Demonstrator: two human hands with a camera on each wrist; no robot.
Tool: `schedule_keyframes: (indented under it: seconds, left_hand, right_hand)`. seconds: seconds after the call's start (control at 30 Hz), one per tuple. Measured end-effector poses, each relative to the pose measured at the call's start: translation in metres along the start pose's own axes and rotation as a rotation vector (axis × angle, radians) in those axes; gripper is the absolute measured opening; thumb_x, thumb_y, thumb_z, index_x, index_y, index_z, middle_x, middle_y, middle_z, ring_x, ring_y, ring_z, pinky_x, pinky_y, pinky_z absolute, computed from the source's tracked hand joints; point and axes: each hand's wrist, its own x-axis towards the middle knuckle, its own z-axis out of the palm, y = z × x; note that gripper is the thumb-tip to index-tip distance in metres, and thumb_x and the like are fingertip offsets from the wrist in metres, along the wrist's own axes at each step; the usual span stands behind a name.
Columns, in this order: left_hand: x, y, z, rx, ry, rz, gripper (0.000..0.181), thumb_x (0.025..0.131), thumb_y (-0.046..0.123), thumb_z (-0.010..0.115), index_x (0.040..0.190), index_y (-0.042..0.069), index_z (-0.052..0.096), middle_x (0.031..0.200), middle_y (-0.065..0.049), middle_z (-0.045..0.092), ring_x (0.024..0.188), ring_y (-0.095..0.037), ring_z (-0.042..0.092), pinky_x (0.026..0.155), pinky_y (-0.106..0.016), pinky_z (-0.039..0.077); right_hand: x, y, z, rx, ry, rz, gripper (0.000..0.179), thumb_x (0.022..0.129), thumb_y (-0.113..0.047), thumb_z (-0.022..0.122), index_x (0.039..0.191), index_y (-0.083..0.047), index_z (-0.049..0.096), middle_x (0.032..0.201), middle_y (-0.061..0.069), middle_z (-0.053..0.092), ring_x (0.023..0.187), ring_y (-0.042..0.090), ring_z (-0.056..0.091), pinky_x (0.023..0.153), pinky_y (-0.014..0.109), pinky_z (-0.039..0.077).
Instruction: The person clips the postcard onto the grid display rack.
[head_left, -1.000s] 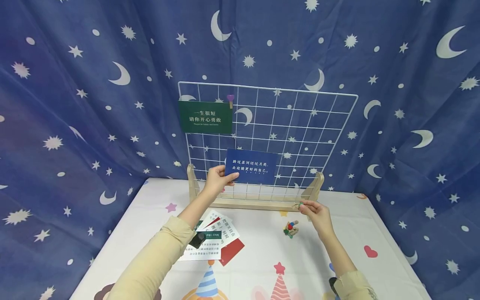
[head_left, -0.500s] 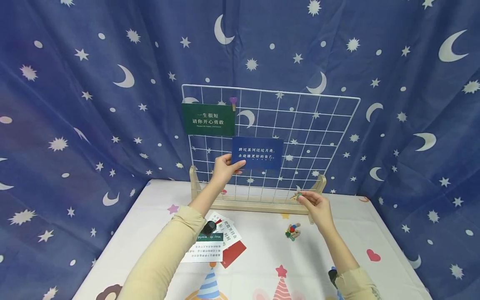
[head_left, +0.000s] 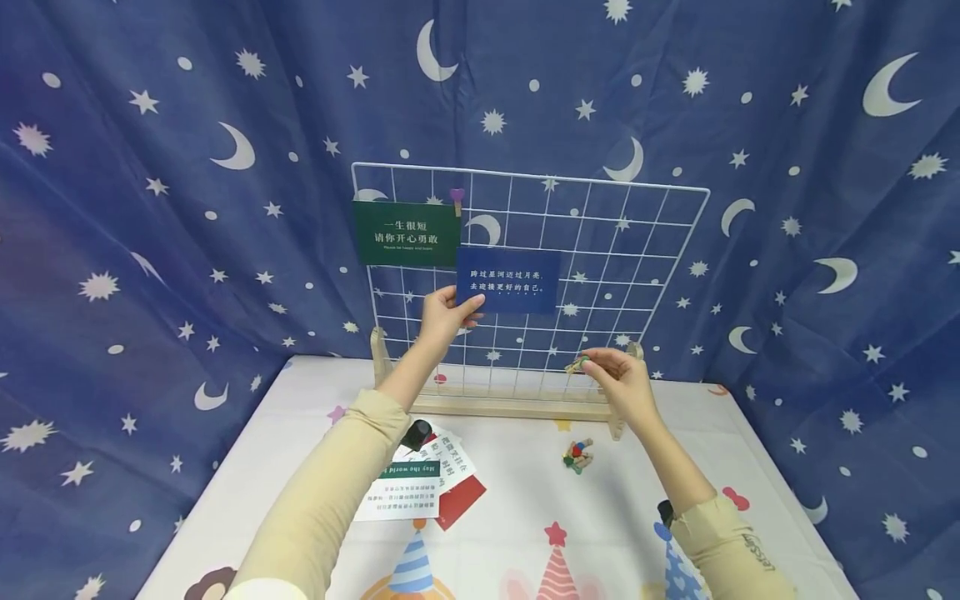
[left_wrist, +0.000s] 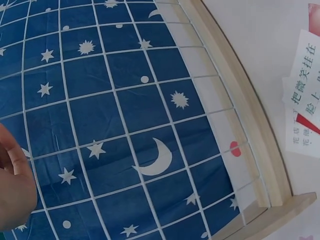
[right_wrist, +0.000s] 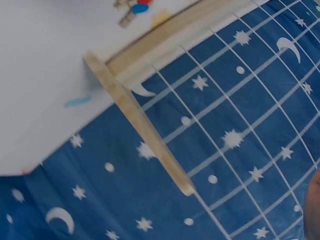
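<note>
In the head view my left hand (head_left: 444,318) pinches the lower left corner of a blue card (head_left: 517,282) with white writing. The card stands upright at the white wire grid (head_left: 600,242); whether it touches the wires I cannot tell. Lower right of it, my right hand (head_left: 622,382) holds a small wooden clothespin (head_left: 576,364) with some green on it between thumb and fingers. A green card (head_left: 407,235) hangs at the grid's upper left under a clothespin with a purple heart (head_left: 457,200). Both wrist views catch only the edge of a hand.
A wooden base (head_left: 517,407) with side feet carries the grid. On the table lie a fanned pile of cards (head_left: 405,497), with a red card (head_left: 461,500) at its edge, and a small heap of coloured clothespins (head_left: 577,456). A starry blue curtain (head_left: 285,100) hangs behind.
The blue card in my left hand has gone up the grid, its top left corner now by the green card's lower right. My right hand has risen and moved left with the clothespin.
</note>
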Motion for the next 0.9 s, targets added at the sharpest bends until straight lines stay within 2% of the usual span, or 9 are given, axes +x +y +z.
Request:
schedule_keyframes:
  seconds: [0.1,0.2,0.3,0.43,0.5,0.57,0.63,0.8,0.9]
  left_hand:
    - [0.002,0.004,-0.001,0.000,0.011,0.019,0.029,0.087,0.008,0.066,0.112,-0.006,0.061,0.106,-0.026,0.066,0.058,0.001,0.064,0.055,-0.013,0.053]
    - [0.003,0.007,0.001,0.014,0.007,0.024,0.030,0.087,0.009,0.066,0.113,-0.005,0.061,0.108,-0.026,0.066,0.058,0.001,0.063,0.055,-0.013,0.053]
    - [0.005,0.010,0.005,0.044,-0.009,0.026,0.032,0.087,0.011,0.066,0.115,-0.005,0.061,0.108,-0.026,0.066,0.059,0.002,0.062,0.057,-0.013,0.054]
    - [0.006,0.014,0.010,0.069,-0.024,0.044,0.033,0.087,0.012,0.067,0.115,-0.004,0.061,0.107,-0.025,0.067,0.062,0.000,0.064,0.059,-0.015,0.055]
    - [0.007,0.018,0.011,0.074,-0.031,0.060,0.032,0.087,0.012,0.066,0.115,-0.004,0.061,0.107,-0.025,0.067,0.064,-0.002,0.066,0.061,-0.016,0.056]
    - [0.008,0.022,0.012,0.076,-0.031,0.072,0.032,0.087,0.012,0.066,0.115,-0.003,0.061,0.108,-0.025,0.067,0.065,-0.003,0.067,0.061,-0.017,0.056]
    - [0.009,0.025,0.013,0.072,-0.026,0.084,0.031,0.088,0.012,0.066,0.114,-0.003,0.061,0.107,-0.025,0.067,0.065,-0.004,0.067,0.060,-0.016,0.056]
    - [0.010,0.032,0.015,0.049,-0.023,0.114,0.029,0.087,0.009,0.065,0.112,-0.006,0.062,0.106,-0.027,0.066,0.061,-0.002,0.065,0.056,-0.014,0.054]
    - [0.012,0.036,0.016,0.051,-0.035,0.127,0.029,0.087,0.008,0.065,0.112,-0.007,0.061,0.105,-0.028,0.066,0.060,-0.001,0.065,0.057,-0.016,0.055]
  right_hand:
    - [0.011,-0.004,0.001,-0.014,-0.033,-0.051,0.022,0.090,-0.004,0.061,0.106,0.010,0.063,0.106,0.030,0.065,0.084,-0.012,0.060,0.078,0.005,0.049]
    - [0.018,-0.011,0.001,-0.093,-0.075,-0.101,0.023,0.090,-0.006,0.061,0.108,0.008,0.064,0.105,0.027,0.066,0.085,-0.015,0.057,0.078,0.005,0.048]
    - [0.024,-0.020,0.000,-0.179,-0.101,-0.117,0.023,0.091,-0.009,0.061,0.108,0.006,0.064,0.106,0.023,0.068,0.085,-0.012,0.058,0.077,0.005,0.048]
    - [0.032,-0.031,-0.004,-0.270,-0.114,-0.131,0.023,0.091,-0.011,0.060,0.109,0.004,0.064,0.106,0.020,0.069,0.088,0.010,0.067,0.074,0.005,0.048]
    - [0.037,-0.036,-0.007,-0.304,-0.113,-0.153,0.022,0.091,-0.009,0.060,0.109,0.004,0.065,0.104,0.020,0.069,0.087,0.024,0.068,0.072,0.005,0.047]
    - [0.043,-0.041,-0.009,-0.336,-0.110,-0.186,0.021,0.091,-0.007,0.060,0.108,0.004,0.065,0.102,0.021,0.070,0.087,0.031,0.068,0.071,0.004,0.046]
    - [0.048,-0.047,-0.013,-0.355,-0.099,-0.219,0.020,0.091,-0.006,0.060,0.107,0.004,0.065,0.099,0.020,0.070,0.084,0.030,0.067,0.069,0.004,0.045]
    - [0.064,-0.060,-0.023,-0.399,-0.050,-0.300,0.018,0.091,-0.006,0.060,0.106,0.003,0.064,0.094,0.019,0.071,0.076,0.007,0.061,0.067,0.002,0.042]
    - [0.075,-0.070,-0.028,-0.411,-0.019,-0.341,0.018,0.090,-0.004,0.060,0.106,0.004,0.064,0.093,0.020,0.070,0.078,0.013,0.063,0.069,-0.001,0.040]
